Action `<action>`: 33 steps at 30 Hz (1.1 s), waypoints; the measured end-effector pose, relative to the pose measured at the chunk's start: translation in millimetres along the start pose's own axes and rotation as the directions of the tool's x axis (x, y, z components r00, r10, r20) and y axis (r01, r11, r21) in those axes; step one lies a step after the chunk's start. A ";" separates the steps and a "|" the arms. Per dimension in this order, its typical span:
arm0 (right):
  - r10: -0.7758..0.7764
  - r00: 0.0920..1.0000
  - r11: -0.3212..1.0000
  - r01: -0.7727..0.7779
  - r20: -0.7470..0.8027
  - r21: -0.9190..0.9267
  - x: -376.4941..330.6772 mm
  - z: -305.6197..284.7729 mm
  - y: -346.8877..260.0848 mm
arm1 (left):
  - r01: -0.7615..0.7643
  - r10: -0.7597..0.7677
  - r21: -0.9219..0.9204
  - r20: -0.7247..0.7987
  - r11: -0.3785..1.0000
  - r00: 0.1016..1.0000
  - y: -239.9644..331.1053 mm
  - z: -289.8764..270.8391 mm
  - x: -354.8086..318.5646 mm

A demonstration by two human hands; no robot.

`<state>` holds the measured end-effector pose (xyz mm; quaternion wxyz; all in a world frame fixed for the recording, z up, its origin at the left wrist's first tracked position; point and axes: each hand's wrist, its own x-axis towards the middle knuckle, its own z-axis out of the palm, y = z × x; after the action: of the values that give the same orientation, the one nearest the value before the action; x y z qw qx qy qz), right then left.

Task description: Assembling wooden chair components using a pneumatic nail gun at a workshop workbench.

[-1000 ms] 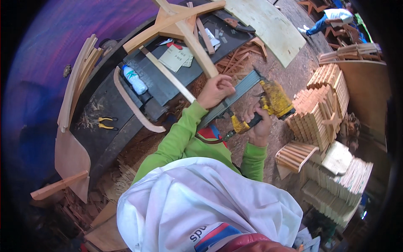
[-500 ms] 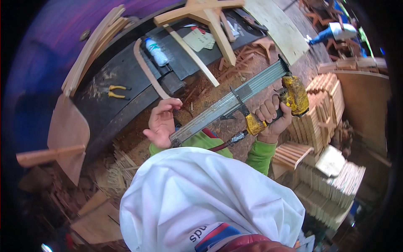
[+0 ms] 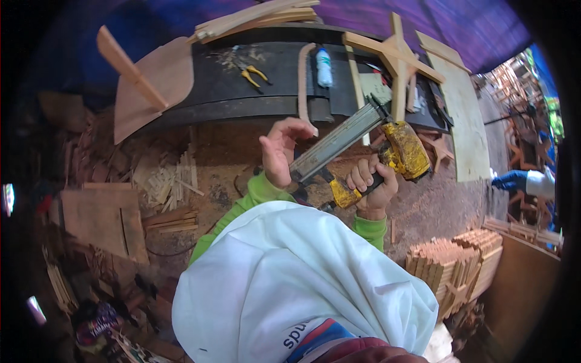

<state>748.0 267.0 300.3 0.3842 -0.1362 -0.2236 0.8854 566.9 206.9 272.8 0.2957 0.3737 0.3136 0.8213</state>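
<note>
My right hand (image 3: pixel 375 186) is wrapped round the black grip of a yellow, worn nail gun (image 3: pixel 407 150). The gun's long silver magazine (image 3: pixel 339 140) slants from its head down toward my left hand. Near the magazine's lower end, my left hand (image 3: pixel 282 150) is open, palm turned up and fingers slightly curved. Whether its heel touches the magazine I cannot tell. A white cloth on my head covers the lower middle and hides part of both forearms.
Beyond my hands a dark bench (image 3: pixel 206 91) carries yellow-handled pliers (image 3: pixel 254 77), a bottle (image 3: pixel 324 68), a curved wood strip (image 3: pixel 305 78) and a crossed wooden frame (image 3: pixel 396 54). Stacked wood pieces (image 3: pixel 448 266) stand at right; scraps (image 3: pixel 172 181) lie at left. A person (image 3: pixel 535 183) is far right.
My view has swung right, so the bench now lies straight ahead. The magazine looks shorter, its extended part slid toward the gun's head. My left hand is nearer the right.
</note>
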 end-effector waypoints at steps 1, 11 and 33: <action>0.047 0.999 0.999 -0.047 0.011 -0.027 1.6 3.0 4.4 | -0.013 0.013 0.004 -0.036 1.000 0.999 6.4 -6.2 -7.9; 0.165 0.974 0.986 -0.167 0.158 -0.002 28.1 39.7 59.0 | -0.337 0.332 0.032 -0.284 0.941 0.899 59.8 -69.1 -21.9; -0.014 0.999 0.999 0.016 0.039 -0.047 122.6 187.9 266.9 | -0.067 0.068 0.050 -0.020 0.997 0.997 202.3 -253.4 90.9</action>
<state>423.2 141.7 320.4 0.3832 -0.1265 -0.2530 0.8793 263.9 70.8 327.9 0.2552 0.3824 0.3239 0.8269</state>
